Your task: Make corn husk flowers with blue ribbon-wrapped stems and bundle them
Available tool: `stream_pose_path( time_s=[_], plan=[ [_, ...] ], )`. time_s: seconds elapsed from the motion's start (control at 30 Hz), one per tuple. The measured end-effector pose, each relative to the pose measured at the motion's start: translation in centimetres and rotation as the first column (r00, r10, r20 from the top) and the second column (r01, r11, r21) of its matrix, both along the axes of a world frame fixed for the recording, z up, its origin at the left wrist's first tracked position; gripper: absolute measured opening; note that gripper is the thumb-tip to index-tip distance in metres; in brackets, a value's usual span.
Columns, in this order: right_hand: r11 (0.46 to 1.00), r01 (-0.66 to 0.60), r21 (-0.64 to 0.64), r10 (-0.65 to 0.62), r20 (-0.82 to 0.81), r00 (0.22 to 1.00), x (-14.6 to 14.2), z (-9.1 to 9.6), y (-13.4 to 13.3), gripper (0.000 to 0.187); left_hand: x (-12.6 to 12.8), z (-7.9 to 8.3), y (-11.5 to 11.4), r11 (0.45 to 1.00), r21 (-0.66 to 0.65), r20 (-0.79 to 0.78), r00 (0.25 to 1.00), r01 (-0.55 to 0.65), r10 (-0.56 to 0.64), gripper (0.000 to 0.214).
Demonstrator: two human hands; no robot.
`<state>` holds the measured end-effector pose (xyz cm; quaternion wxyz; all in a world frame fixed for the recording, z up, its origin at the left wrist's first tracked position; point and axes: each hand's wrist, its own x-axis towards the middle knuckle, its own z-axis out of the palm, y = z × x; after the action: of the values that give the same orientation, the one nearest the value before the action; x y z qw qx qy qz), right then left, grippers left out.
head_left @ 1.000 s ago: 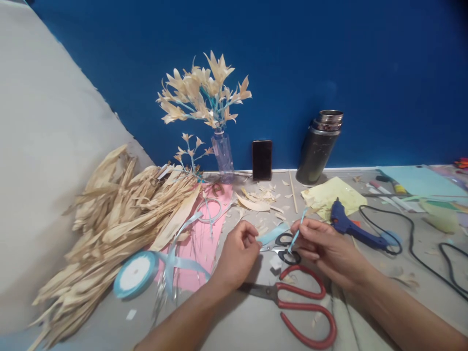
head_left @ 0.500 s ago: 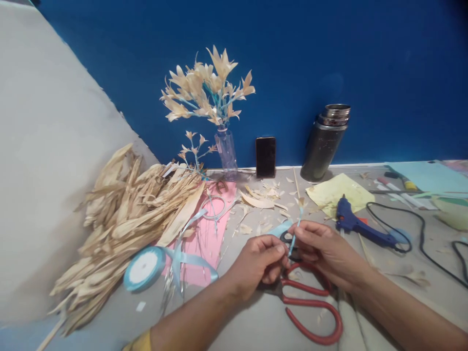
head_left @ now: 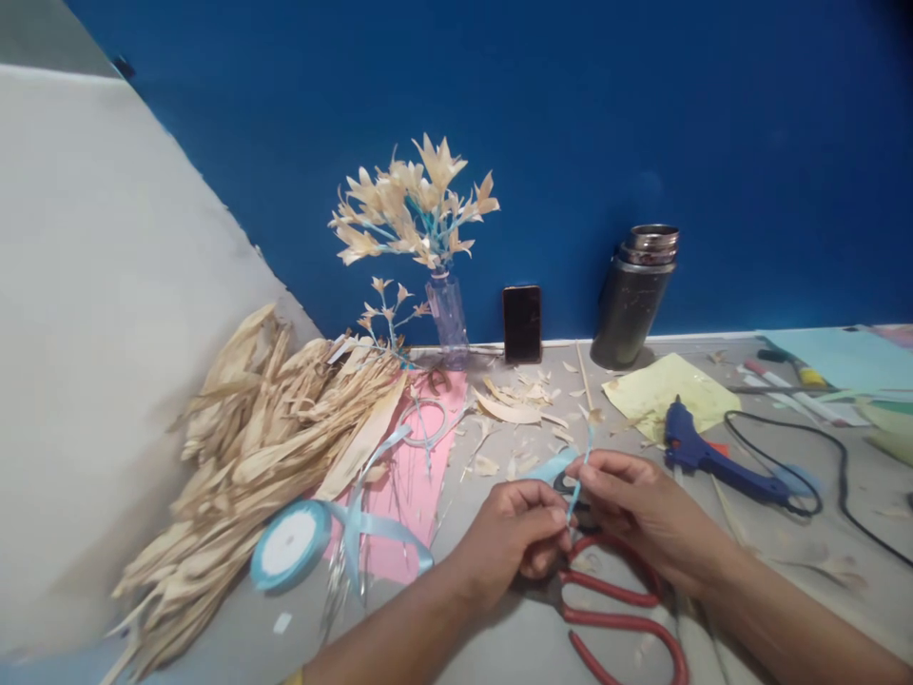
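Between my two hands is a thin flower stem [head_left: 588, 445] wrapped in light blue, with a small dried-husk bud at its top. My left hand [head_left: 524, 533] pinches the lower end of the stem. Higher up, my right hand [head_left: 631, 495] grips it between thumb and fingers. Beneath both hands lie scissors with red handles [head_left: 617, 595], their blades partly hidden by my left hand. A black-handled tool [head_left: 567, 483] shows in part behind the fingers. A strip of light blue ribbon [head_left: 553, 466] lies just beyond my left hand.
Dried corn husks [head_left: 249, 457] are heaped at left beside a blue ribbon spool [head_left: 289, 547] and pink paper [head_left: 417, 476]. A bottle of husk flowers [head_left: 448, 319], a phone [head_left: 522, 323] and a flask [head_left: 634, 300] stand by the wall. A corded blue glue gun [head_left: 713, 461] lies right.
The view has tilted up slightly, so the things on the table sit lower in the picture. Both hands stay on the stem, which leans a little more to the right.
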<state>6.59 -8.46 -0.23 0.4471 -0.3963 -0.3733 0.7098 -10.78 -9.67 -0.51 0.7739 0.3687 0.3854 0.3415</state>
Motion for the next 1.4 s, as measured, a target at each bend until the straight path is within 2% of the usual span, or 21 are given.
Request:
stream_pose_path(
  time_s=[0.07, 0.13, 0.2, 0.3, 0.37, 0.43, 0.53, 0.63, 0.7, 0.77, 0.93, 1.07, 1.2, 1.3, 1.4],
  plan=[
    [1.000, -0.003, 0.009, 0.003, 0.043, 0.999, 0.1, -0.2, 0.0, 0.033, 0.0, 0.0, 0.1, 0.999, 0.037, -0.034, 0.999, -0.019, 0.020, 0.035],
    [1.000, -0.008, -0.004, 0.009, 0.109, 0.994, 0.3, -0.4, 0.0, 0.039, -0.2, 0.5, 0.2, 0.993, 0.088, -0.089, 0.992, -0.084, 0.092, 0.035],
    [1.000, -0.015, -0.008, 0.017, 0.179, 0.984, 0.4, -0.5, 0.0, 0.044, -0.8, 1.4, 0.2, 0.975, 0.134, -0.126, 0.973, -0.177, 0.193, 0.034],
    [0.999, -0.033, 0.021, 0.027, 0.231, 0.973, 0.5, -0.7, -0.1, 0.039, -2.9, 3.4, 0.0, 0.941, 0.189, -0.168, 0.935, -0.279, 0.311, 0.031],
    [0.999, -0.032, -0.001, 0.032, 0.204, 0.978, 0.3, -0.9, -0.2, 0.041, -5.0, 4.5, -0.3, 0.909, 0.258, -0.252, 0.885, -0.328, 0.391, 0.029],
    [0.999, -0.024, -0.036, 0.029, 0.166, 0.986, 0.2, -1.1, -0.3, 0.042, -7.4, 5.1, -0.3, 0.853, 0.360, -0.357, 0.790, -0.377, 0.499, 0.026],
    [1.000, 0.001, -0.021, 0.002, 0.157, 0.988, 0.3, -1.1, -0.5, 0.045, -11.1, 4.7, 0.6, 0.775, 0.518, -0.494, 0.613, -0.362, 0.617, 0.022],
    [0.999, 0.006, 0.043, -0.016, 0.246, 0.969, 0.8, -0.6, -0.3, 0.051, -13.5, 3.5, 2.3, 0.808, 0.509, -0.635, 0.505, -0.296, 0.585, 0.015],
    [0.996, -0.007, 0.091, -0.024, 0.337, 0.941, 1.1, -0.2, -0.1, 0.060, -14.1, 2.6, 3.7, 0.825, 0.530, -0.729, 0.392, -0.196, 0.561, 0.011],
    [0.992, -0.023, 0.122, -0.028, 0.407, 0.913, 1.3, 0.0, 0.1, 0.063, -14.0, 1.7, 5.1, 0.816, 0.558, -0.748, 0.333, -0.151, 0.573, 0.010],
    [0.992, -0.054, 0.117, 0.000, 0.420, 0.907, 1.3, -0.6, 0.4, 0.057, -13.1, 0.3, 7.1, 0.796, 0.602, -0.760, 0.261, -0.063, 0.595, 0.018],
    [0.986, -0.069, 0.155, -0.012, 0.468, 0.884, 1.5, -1.0, 0.6, 0.060, -12.8, -0.2, 7.0, 0.802, 0.596, -0.783, 0.204, -0.023, 0.588, 0.021],
    [0.982, -0.040, 0.183, -0.057, 0.499, 0.865, 1.7, -0.9, 1.1, 0.062, -12.9, -0.4, 6.9, 0.808, 0.590, -0.795, 0.182, 0.005, 0.579, 0.018],
    [0.981, -0.050, 0.189, -0.053, 0.504, 0.862, 1.9, -0.9, 1.5, 0.061, -13.2, 0.0, 7.1, 0.797, 0.603, -0.789, 0.166, 0.023, 0.592, 0.015],
    [0.978, -0.036, 0.206, -0.079, 0.524, 0.848, 2.3, -0.8, 1.7, 0.060, -13.3, 1.6, 6.5, 0.784, 0.619, -0.779, 0.162, 0.043, 0.606, 0.016]
  ],
)
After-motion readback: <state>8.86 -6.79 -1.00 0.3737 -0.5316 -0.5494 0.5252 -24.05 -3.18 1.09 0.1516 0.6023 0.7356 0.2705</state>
